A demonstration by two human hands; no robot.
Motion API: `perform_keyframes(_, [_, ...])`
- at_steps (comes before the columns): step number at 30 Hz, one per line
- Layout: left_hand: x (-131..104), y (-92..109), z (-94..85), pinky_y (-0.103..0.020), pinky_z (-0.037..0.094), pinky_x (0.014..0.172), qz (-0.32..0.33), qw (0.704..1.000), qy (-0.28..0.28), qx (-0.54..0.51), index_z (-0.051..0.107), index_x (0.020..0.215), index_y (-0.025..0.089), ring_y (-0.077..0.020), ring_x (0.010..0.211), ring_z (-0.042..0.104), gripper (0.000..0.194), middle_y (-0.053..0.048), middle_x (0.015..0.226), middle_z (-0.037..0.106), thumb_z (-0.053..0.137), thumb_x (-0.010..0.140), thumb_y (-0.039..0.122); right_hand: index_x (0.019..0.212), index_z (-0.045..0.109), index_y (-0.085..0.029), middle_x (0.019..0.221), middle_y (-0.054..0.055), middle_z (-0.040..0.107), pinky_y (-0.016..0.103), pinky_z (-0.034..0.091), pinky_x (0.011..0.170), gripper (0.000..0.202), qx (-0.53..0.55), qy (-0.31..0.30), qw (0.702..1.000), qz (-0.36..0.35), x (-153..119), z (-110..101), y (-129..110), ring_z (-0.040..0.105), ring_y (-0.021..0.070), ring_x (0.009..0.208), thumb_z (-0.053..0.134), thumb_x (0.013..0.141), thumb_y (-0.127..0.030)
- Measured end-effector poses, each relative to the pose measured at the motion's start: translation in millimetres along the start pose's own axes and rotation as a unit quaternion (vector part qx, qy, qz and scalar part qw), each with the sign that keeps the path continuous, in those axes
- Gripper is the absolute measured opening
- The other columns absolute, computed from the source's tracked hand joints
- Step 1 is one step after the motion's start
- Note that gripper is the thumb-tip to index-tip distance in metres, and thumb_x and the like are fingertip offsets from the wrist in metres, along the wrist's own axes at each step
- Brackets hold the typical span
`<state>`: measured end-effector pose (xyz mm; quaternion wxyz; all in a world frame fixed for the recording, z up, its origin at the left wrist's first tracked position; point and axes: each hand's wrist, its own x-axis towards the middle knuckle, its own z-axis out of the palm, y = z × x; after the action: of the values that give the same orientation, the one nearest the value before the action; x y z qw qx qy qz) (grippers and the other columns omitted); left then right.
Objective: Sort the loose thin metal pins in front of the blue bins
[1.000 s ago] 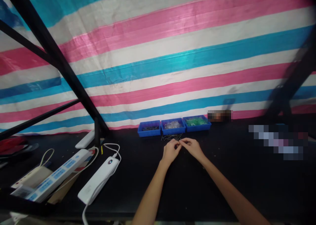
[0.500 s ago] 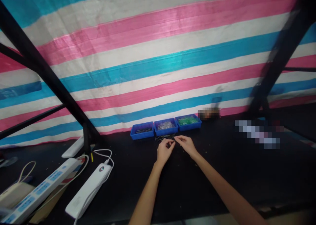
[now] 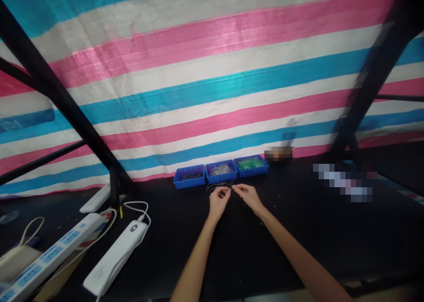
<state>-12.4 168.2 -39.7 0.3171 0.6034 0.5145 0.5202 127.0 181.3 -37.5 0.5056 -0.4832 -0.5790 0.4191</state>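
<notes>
A small thin metal piece (image 3: 231,188), too small to be identified, is pinched between the fingertips of the left hand (image 3: 218,201) and the right hand (image 3: 247,196), just in front of the middle blue tray (image 3: 221,172). Both hands are closed around it with curled fingers. A scatter of thin metal pins (image 3: 217,186) is seen on the black table (image 3: 298,231), between the hands and this tray. To the left of the middle tray a blue tray with dark parts (image 3: 189,177) is placed, to its right a blue tray with green parts (image 3: 251,165). Far left of the trays, two white power strips (image 3: 114,258) are laid.
</notes>
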Motion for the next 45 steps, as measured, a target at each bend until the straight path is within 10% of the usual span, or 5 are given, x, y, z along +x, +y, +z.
perform_keyframes(10, [1.4,-8.6,1.6,-0.021,0.041,0.056,-0.008,0.999,0.025,-0.047,0.065,0.082,0.011,-0.0107,0.061,0.053,0.028,-0.005,0.073,0.062,0.060,0.070,0.037,0.072,0.068,-0.020,0.072,0.002,0.066,0.022,0.038,0.052,0.028,-0.205,-0.079,0.974,-0.056,-5.0,5.2,7.5,0.054,0.0119,0.057,0.054,0.070,-0.044])
perform_keyframes(23, [9.0,-1.0,-11.0,-0.018,0.038,0.052,-0.011,0.995,0.075,-0.064,0.064,0.080,0.013,-0.0067,0.053,0.048,0.026,-0.001,0.067,0.059,0.060,0.070,0.037,0.081,0.067,-0.016,0.077,0.005,0.067,0.025,0.045,0.056,0.029,-0.129,-0.002,0.988,-0.080,-1.5,2.3,4.4,0.057,0.0143,0.060,0.053,0.073,-0.040])
perform_keyframes(37, [30.4,-19.9,-54.3,-0.020,0.044,0.051,-0.048,0.930,0.321,-0.175,0.061,0.101,0.011,-0.0064,0.049,0.055,0.040,-0.011,0.092,0.066,0.060,0.071,0.037,0.078,0.066,-0.026,0.076,-0.003,0.064,0.022,0.036,0.053,0.021,-0.296,-0.074,0.949,-0.082,-12.4,11.3,1.1,0.053,0.0101,0.057,0.050,0.076,-0.040])
perform_keyframes(45, [38.5,-29.3,-57.1,-0.021,0.047,0.053,-0.034,0.964,0.255,-0.074,0.057,0.109,0.016,-0.0076,0.049,0.059,0.039,-0.010,0.102,0.064,0.057,0.075,0.034,0.081,0.065,-0.028,0.071,-0.005,0.061,0.020,0.029,0.048,0.018,-0.355,-0.108,0.924,-0.095,-12.4,13.3,-2.5,0.049,0.0069,0.051,0.049,0.076,-0.032])
